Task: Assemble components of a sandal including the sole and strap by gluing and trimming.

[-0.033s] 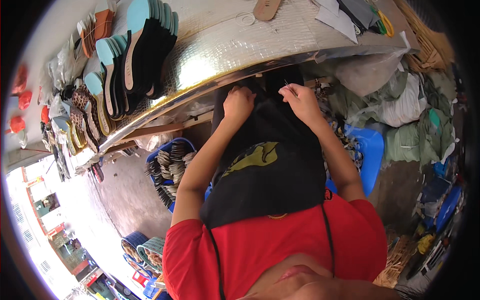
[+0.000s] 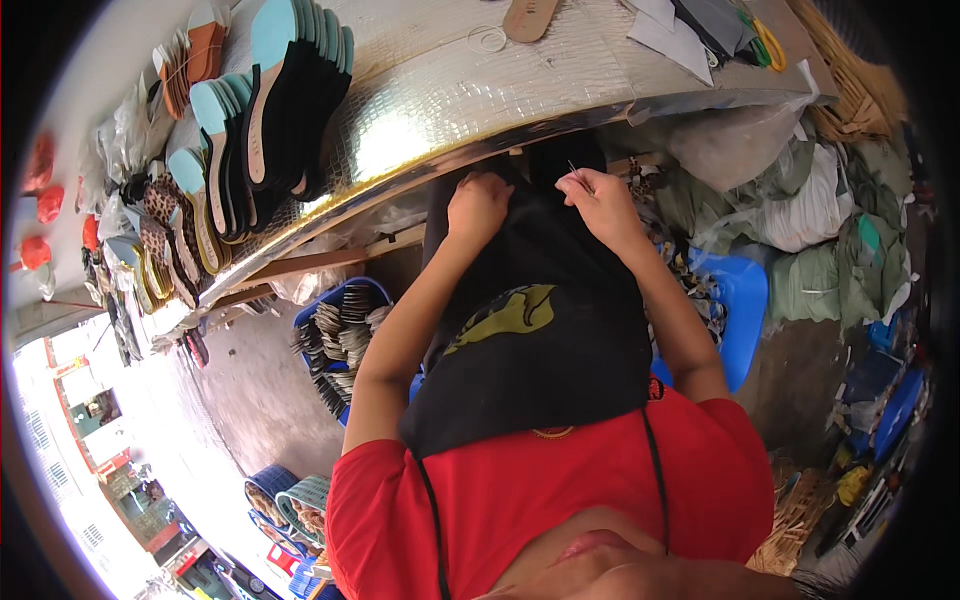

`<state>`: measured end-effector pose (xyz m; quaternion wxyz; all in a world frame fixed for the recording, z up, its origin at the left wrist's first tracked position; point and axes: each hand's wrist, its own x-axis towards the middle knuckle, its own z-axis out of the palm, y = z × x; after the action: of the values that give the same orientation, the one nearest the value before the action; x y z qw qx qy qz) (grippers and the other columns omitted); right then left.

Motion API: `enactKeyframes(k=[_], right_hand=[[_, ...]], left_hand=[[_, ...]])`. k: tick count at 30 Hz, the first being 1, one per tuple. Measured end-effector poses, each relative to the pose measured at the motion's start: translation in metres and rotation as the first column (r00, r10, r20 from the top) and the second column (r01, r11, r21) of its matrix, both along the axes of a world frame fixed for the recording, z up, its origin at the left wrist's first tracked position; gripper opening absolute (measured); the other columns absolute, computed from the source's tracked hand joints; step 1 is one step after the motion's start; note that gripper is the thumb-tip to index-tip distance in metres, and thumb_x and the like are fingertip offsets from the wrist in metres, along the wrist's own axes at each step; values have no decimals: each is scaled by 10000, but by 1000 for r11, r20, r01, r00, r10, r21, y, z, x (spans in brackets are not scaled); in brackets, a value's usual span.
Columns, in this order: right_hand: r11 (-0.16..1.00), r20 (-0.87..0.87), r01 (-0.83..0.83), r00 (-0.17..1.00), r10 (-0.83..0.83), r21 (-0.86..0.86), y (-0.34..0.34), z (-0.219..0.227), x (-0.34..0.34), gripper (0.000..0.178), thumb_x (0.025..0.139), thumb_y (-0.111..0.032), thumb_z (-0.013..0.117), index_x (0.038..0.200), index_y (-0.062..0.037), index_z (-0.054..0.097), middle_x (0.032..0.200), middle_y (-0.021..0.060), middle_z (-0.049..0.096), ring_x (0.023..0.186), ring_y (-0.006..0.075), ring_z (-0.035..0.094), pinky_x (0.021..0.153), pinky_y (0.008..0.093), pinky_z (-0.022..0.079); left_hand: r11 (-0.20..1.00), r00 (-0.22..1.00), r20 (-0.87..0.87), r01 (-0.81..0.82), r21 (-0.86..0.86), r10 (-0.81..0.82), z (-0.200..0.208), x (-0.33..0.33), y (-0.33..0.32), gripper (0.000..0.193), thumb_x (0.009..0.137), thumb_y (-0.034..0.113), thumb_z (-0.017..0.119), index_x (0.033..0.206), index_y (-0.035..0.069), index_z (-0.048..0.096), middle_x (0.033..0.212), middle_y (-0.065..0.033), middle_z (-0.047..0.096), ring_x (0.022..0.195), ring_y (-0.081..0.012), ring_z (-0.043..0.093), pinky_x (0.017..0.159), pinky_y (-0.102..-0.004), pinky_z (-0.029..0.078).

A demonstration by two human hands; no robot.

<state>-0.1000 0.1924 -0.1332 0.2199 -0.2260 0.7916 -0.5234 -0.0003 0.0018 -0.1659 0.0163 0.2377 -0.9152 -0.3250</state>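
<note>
A black apron (image 2: 540,330) with a yellow emblem hangs from my neck over a red shirt and runs up to the table edge. My left hand (image 2: 478,205) is closed on the apron's upper edge, just under the table. Beside it, my right hand (image 2: 600,200) rests on the same black cloth. Its fingertips pinch a thin needle (image 2: 571,168) that points up. Both hands are close together below the rim of the silver-covered table (image 2: 440,110).
Stacked shoe soles (image 2: 270,110) in teal, black and tan stand on the table's left. A tan insole (image 2: 530,15) and yellow-handled scissors (image 2: 768,42) lie at the far side. A blue crate of soles (image 2: 340,335), a blue stool (image 2: 742,310) and stuffed bags (image 2: 810,215) sit below.
</note>
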Motion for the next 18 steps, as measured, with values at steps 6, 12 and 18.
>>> enactKeyframes(k=[6, 12, 18], right_hand=[[979, 300, 4, 952, 59, -205, 8, 27, 4, 219, 914, -206, 622, 947, -6, 705, 736, 8, 650, 576, 46, 496, 528, 222, 393], [834, 533, 41, 786, 312, -550, -3, 72, 1, 285, 934, -214, 624, 1135, -17, 666, 783, -13, 644, 527, 5, 422, 453, 177, 300], [848, 558, 14, 758, 337, -530, -8, 107, -19, 297, 886, -191, 617, 1086, 24, 656, 607, -31, 498, 443, 17, 366, 412, 186, 263]], left_hand=[[271, 948, -271, 219, 937, 169, 84, -2, 7, 187, 972, 205, 519, 967, 33, 591, 983, -124, 661, 922, -210, 629, 890, -324, 458], [-110, 973, -219, 227, 968, 80, 134, -4, 28, 267, 872, 296, 591, 941, 47, 524, 746, -55, 546, 689, -195, 529, 689, -330, 425], [-187, 965, -256, 242, 952, -55, 129, -19, 28, 207, 942, 237, 501, 952, 40, 563, 698, -30, 546, 652, -140, 514, 642, -264, 417]])
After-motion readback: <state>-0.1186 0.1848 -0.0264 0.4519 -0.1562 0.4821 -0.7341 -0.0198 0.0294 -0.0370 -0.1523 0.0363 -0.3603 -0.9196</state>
